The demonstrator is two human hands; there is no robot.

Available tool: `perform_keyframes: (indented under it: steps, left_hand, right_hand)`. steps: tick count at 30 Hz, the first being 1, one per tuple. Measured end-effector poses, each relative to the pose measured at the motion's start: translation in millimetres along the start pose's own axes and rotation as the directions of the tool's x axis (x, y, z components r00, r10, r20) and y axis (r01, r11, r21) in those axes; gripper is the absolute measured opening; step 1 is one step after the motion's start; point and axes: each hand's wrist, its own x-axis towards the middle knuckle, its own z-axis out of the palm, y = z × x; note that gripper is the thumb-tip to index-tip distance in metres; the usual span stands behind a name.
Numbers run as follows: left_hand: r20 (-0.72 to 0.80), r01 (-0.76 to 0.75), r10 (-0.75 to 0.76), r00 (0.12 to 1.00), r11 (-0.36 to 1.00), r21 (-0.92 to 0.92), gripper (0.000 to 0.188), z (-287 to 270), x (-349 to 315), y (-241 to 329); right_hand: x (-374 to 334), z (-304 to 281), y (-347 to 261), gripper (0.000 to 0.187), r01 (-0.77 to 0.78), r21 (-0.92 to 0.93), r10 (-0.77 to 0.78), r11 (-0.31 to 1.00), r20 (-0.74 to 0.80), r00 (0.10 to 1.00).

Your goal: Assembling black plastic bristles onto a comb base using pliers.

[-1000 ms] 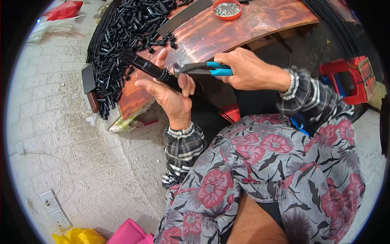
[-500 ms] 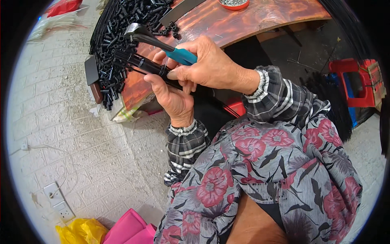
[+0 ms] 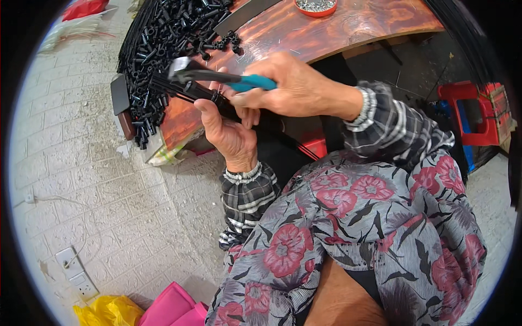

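My right hand (image 3: 293, 89) is closed on the teal handle of a pair of pincers (image 3: 253, 82), whose metal head is blurred and points left over the table. Below the tool, my left hand (image 3: 232, 138) holds a bundle of thin black rods (image 3: 200, 94), its thumb raised beside them. The bundle's end by my hands has a dark binding around it. The fingers of both hands are close together there, and some of them are hidden behind the bundle and the tool.
Many black tubular plastic parts (image 3: 157, 49) are heaped on the reddish wooden table (image 3: 359, 24). A cleaver-like blade with a brown handle (image 3: 126, 122) lies at its left edge. A red dish of small metal pieces (image 3: 316, 6) sits farther back. At right stands a red stool (image 3: 484, 136).
My right hand has moved slightly right and away from the bundle's binding, swinging the pincers flatter, with their head lower. My left hand stays nearly in place with the bundle.
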Motion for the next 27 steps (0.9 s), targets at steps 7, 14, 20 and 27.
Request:
perform_keyframes:
  steps: [7, 14, 20, 27]
  left_hand:
    - [0.170, 0.009, 0.001, 0.985, 0.998, -0.061, 0.067, 2, 5, 0]
    - [0.179, 0.018, -0.007, 0.984, 0.998, -0.061, 0.070, 3, 7, 2]
    - [0.195, -0.005, 0.015, 0.981, 0.999, -0.048, 0.071, 1, 9, 6]
    - [0.174, 0.021, -0.014, 0.985, 0.999, -0.039, 0.072, -4, 14, 9]
  right_hand:
    - [-28, -50, -8, 0.025, 0.073, -0.811, -0.125, 0.581, -0.001, 0.992]
    - [-19, -40, -16, 0.067, 0.107, -0.970, -0.056, 0.217, 0.097, 0.994]
    - [-4, -36, -16, 0.074, 0.130, -0.974, -0.195, 0.185, 0.093, 0.976]
    - [-3, -26, -14, 0.074, 0.043, -0.978, -0.187, 0.205, 0.004, 0.982]
